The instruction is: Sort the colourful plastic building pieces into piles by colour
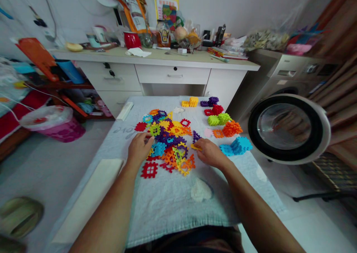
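Note:
A mixed pile of notched plastic building pieces (170, 139) in several colours lies on the cloth-covered table. At the pile's left edge is my left hand (138, 148), its fingers curled together beside a lime-green piece (155, 130); what they grip, if anything, is hidden. My right hand (209, 152), right of the pile, pinches a yellow building piece (196, 147). A purple triangular piece (196, 136) is just beyond those fingertips; I cannot tell whether it is held too. A red square piece (150, 169) lies at the pile's near left.
Colour-sorted groups stand along the table's right: yellow (190, 102), purple (209, 101), red (214, 110), lime-green (219, 119), orange (232, 128) and blue (237, 146). A white box (125, 111) sits far left. The washing machine's round door (290, 128) hangs open at right.

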The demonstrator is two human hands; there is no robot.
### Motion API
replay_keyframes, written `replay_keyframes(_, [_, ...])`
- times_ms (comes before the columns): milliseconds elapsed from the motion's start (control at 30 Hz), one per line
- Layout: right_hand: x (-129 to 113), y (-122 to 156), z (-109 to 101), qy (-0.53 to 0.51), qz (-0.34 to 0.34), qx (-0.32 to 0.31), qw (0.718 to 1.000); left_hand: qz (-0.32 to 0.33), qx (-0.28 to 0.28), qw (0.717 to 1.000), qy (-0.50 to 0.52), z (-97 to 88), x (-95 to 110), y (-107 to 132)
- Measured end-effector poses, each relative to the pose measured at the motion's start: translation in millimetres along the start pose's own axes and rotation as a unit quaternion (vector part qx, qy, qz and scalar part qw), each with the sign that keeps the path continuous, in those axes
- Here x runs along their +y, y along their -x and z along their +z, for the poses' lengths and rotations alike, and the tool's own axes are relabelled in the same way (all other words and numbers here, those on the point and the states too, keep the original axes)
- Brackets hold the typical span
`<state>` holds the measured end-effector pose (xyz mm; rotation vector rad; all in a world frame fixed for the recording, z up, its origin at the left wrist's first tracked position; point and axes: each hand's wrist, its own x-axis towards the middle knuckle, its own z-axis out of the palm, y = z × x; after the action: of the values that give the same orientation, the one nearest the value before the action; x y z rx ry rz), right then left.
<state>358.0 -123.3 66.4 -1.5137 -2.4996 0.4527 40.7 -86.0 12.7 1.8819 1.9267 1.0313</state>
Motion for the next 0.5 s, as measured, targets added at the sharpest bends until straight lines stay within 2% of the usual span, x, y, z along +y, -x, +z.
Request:
replay_keyframes(200, [18.4, -5.0, 14.7, -0.099, 0.064, 0.122, 0.986, -0.004, -0.004, 1.000, 0.004, 1.2, -2.6, -0.1])
replay_keyframes(400, [34.7, -8.4, 25.0, -0.052, 0.065, 0.174, 0.981, -0.008, -0.002, 1.000, 0.016, 1.6, -3.3, -1.3])
replay_keyframes(500, [34.5, -6.4, 23.8, -0.018, 0.065, 0.155, 0.986, 0.000, 0.007, 1.000, 0.011, 2.1, -4.9, -2.5])
